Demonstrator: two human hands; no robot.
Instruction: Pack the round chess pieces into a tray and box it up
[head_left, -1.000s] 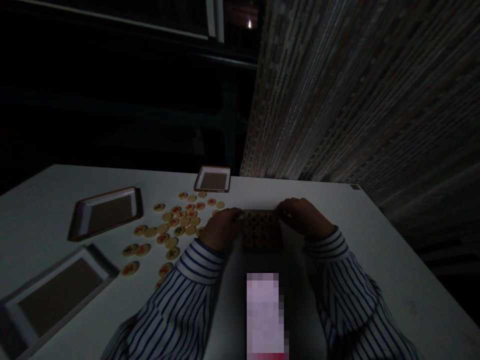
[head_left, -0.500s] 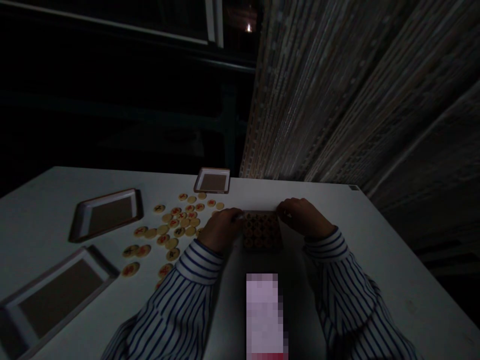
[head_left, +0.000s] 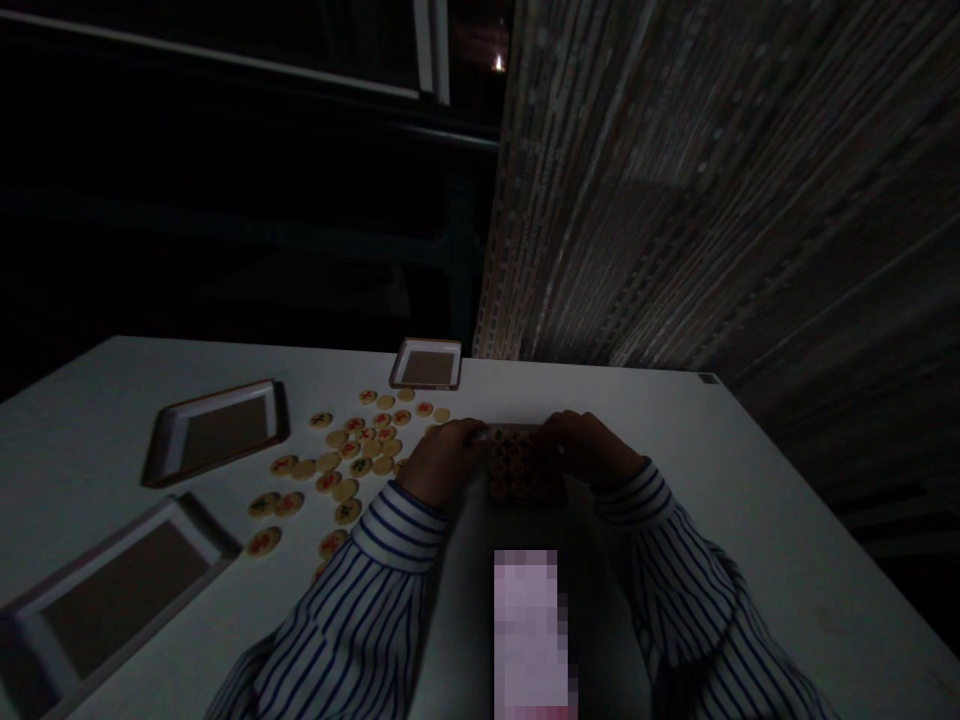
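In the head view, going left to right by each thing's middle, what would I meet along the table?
Nearest tray → tray behind it → loose pieces → left hand → box → right hand.

We see a white table (head_left: 750,520), and on it, between the left fingers (head_left: 472,433) and the right fingers (head_left: 552,432), a small dark box (head_left: 510,428) filled with rows of round pieces. Left of the left fingers, we find loose discs (head_left: 345,490) scattered flat, some touching, with red marks, dark marks or plain faces up. Beyond the left fingers and a little left, a small shallow tray (head_left: 427,370) lies near the far edge. Well left of those fingers, past the discs, we make out a second tray (head_left: 225,430), and a third tray (head_left: 135,600) nearer to us.
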